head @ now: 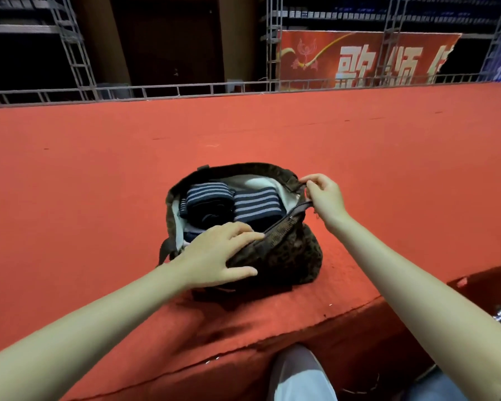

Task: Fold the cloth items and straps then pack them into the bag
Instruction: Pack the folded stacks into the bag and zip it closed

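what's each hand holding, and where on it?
Right hand pinches the bag at the right end of its zipper opening. Left hand rests on the bag's near rim, fingers fairly straight, gripping nothing.

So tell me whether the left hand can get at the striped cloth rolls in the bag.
Probably yes: the left hand rests on the bag rim, and the striped rolls lie uncovered in its open mouth.
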`<move>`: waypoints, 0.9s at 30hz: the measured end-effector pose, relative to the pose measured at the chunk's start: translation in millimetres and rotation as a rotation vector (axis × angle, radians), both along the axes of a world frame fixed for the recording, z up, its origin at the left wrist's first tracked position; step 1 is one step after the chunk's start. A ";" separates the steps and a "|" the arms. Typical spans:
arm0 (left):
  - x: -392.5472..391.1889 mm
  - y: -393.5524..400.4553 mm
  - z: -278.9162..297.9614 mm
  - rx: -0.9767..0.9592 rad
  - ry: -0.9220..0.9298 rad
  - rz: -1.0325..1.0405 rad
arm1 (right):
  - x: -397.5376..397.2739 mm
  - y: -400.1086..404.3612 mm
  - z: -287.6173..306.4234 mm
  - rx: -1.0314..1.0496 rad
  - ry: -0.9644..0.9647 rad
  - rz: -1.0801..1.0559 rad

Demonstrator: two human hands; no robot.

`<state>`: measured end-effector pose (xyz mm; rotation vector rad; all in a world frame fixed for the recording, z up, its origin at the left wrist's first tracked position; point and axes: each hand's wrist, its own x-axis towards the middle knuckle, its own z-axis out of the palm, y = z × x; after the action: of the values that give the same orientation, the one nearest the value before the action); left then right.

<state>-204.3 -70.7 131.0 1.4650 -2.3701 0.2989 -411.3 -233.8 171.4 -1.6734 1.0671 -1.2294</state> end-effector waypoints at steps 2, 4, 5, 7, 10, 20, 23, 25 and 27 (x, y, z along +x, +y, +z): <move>7.2 10.5 -7.8 -0.069 -0.201 -0.028 | -1.5 7.2 -16.5 0.009 0.064 0.032; 15.0 13.8 -12.9 -0.126 -0.314 -0.008 | -3.9 15.7 -30.2 -0.165 0.245 -0.072; 17.4 14.7 -14.7 -0.161 -0.310 0.003 | -6.4 20.3 -35.5 -0.340 0.332 -0.158; 19.5 17.2 -13.3 -0.258 -0.249 0.004 | -12.4 32.9 -40.4 -0.742 0.406 -0.171; 22.8 21.6 -5.2 -0.314 -0.151 0.097 | -18.4 44.9 -50.7 -1.192 0.639 0.187; 39.4 43.7 8.3 -0.210 0.141 0.310 | -19.0 32.0 -33.2 -1.152 0.730 0.413; 27.1 33.7 35.1 -0.244 0.244 0.310 | -15.3 36.4 -4.3 -1.062 0.689 0.482; 21.5 26.1 55.3 -0.284 0.327 0.312 | -17.2 35.4 15.5 -0.993 0.691 0.514; 21.9 18.4 70.8 -0.303 0.397 0.332 | -24.5 28.9 32.9 -0.885 0.620 0.485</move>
<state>-182.5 -52.3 201.9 1.5907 -1.6908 0.3875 -435.9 -204.9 204.3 -2.9080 0.3403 -0.9038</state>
